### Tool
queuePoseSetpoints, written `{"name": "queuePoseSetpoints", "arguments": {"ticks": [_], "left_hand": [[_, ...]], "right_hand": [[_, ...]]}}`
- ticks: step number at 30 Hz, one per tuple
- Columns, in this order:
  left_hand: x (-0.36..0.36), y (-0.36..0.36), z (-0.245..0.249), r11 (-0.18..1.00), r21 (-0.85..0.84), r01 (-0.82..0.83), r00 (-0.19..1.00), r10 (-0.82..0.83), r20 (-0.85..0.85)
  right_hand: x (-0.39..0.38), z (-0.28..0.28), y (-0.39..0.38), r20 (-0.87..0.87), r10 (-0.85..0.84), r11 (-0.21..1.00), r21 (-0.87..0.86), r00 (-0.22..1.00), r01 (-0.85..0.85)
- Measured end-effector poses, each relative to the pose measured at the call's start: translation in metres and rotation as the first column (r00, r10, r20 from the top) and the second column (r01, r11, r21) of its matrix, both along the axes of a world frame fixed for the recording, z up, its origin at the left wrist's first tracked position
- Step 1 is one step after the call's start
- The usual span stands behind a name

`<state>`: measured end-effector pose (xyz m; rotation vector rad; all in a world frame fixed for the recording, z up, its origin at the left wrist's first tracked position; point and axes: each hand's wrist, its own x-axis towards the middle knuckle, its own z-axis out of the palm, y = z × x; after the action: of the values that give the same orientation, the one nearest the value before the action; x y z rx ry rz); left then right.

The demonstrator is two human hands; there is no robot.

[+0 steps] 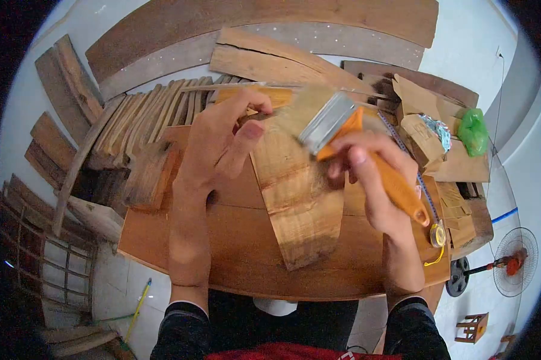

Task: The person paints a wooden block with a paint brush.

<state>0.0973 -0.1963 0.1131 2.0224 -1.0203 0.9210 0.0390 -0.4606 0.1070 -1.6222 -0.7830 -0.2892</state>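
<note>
A pale wooden board (pixel 300 210) with darker streaks and a rough, dark lower end slants over the brown table. My left hand (pixel 222 144) is closed at the board's upper left edge, thumb and fingers on either side of a dark bit of wood there. In my right hand (pixel 378 174) is a wide paintbrush (pixel 396 183) with an orange handle and a metal band. Its light bristles point up and left, blurred, in front of the board's upper part. The board's far end is partly hidden behind the bristles.
The wooden table (pixel 234 252) carries a tape measure (pixel 437 234) with its blade drawn out along the right side. Beyond are a green plastic bag (pixel 473 132) and cardboard (pixel 420 138). Stacked planks (pixel 144 120) stand at left; a fan (pixel 515 262) is at right.
</note>
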Motion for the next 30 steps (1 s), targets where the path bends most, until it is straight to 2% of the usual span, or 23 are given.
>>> {"name": "queuePoseSetpoints", "arguments": {"ticks": [2, 3, 6, 9, 10, 11, 14, 15, 18, 19, 22, 23, 26, 27, 30], "left_hand": [[-0.007, 0.0, 0.004, 0.999, 0.013, -0.038, 0.997, 0.038, -0.064], [-0.009, -0.001, 0.006, 0.998, 0.025, -0.051, 0.994, 0.053, -0.096], [-0.004, -0.002, 0.001, 0.999, -0.01, -0.035, 0.998, 0.034, -0.044], [-0.014, -0.001, 0.01, 1.0, 0.026, -0.017, 0.995, 0.019, -0.101], [-0.012, -0.002, 0.009, 1.0, 0.006, -0.016, 0.997, 0.016, -0.073], [-0.007, -0.004, 0.005, 1.0, -0.013, -0.014, 0.999, 0.013, -0.046], [-0.009, -0.003, 0.005, 1.0, -0.013, -0.011, 0.999, 0.01, -0.047], [-0.011, -0.003, 0.006, 1.0, -0.006, -0.011, 0.998, 0.011, -0.06], [-0.011, -0.002, 0.007, 0.999, 0.025, -0.034, 0.999, 0.034, -0.02], [-0.011, -0.002, 0.007, 0.999, 0.022, -0.043, 0.999, 0.044, -0.029], [-0.011, -0.001, 0.006, 0.998, 0.022, -0.06, 0.997, 0.061, -0.042], [-0.011, -0.001, 0.006, 0.998, 0.018, -0.058, 0.997, 0.059, -0.04], [-0.009, -0.002, 0.002, 1.0, -0.018, -0.021, 1.0, 0.021, 0.002], [-0.007, -0.003, 0.002, 1.0, -0.029, 0.001, 1.0, 0.0, 0.028], [-0.017, -0.006, 0.007, 0.997, -0.078, 0.002, 0.992, -0.012, -0.123]], "right_hand": [[0.007, -0.003, -0.005, 0.168, 0.168, 0.978, -0.151, 0.971, -0.143], [0.014, 0.003, -0.009, 0.286, 0.359, 0.902, -0.35, 0.888, -0.252], [0.002, -0.005, -0.009, -0.041, 0.175, 0.984, -0.036, 0.984, -0.177], [0.003, -0.008, -0.005, 0.055, 0.135, 0.991, -0.028, 0.989, -0.133], [0.004, -0.008, -0.005, 0.091, 0.115, 0.993, -0.021, 0.989, -0.113], [0.011, 0.003, -0.012, 0.218, 0.279, 0.935, -0.285, 0.935, -0.213], [0.003, 0.0, -0.013, -0.026, 0.182, 0.983, -0.034, 0.983, -0.183], [-0.001, 0.003, -0.008, -0.117, 0.062, 0.986, 0.159, 0.991, -0.043], [0.006, -0.004, -0.01, -0.1, 0.17, 0.967, 0.208, 0.98, -0.147], [0.008, 0.003, -0.016, -0.062, 0.226, 0.969, -0.085, 0.972, -0.231], [0.009, 0.0, -0.015, -0.098, 0.296, 0.955, 0.051, 0.95, -0.292], [0.009, -0.003, -0.01, -0.123, 0.152, 0.965, 0.233, 0.981, -0.121], [0.009, 0.002, -0.015, -0.066, 0.053, 0.997, 0.056, 0.996, -0.049], [0.012, -0.004, -0.02, 0.052, 0.254, 0.967, 0.001, 0.966, -0.254], [0.008, 0.01, -0.023, 0.183, 0.316, 0.927, -0.269, 0.931, -0.261]]}}
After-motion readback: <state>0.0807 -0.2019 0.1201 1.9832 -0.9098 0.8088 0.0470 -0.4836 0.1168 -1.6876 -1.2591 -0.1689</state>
